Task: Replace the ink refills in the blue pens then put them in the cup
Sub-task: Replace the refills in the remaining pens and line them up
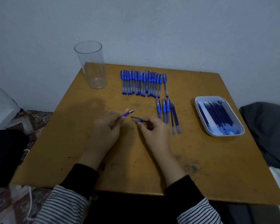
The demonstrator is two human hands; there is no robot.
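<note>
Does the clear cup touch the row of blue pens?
Apart. The head view shows bare table between the cup and the row of pens.

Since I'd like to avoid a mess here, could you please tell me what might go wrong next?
The tip pinched in the left hand, apart from the pen in the right hand, is small and could roll away. The tall cup stands near a corner of the table, so it might topple when filled. Loose refills lie beside the right hand; a sweep could scatter them.
</note>
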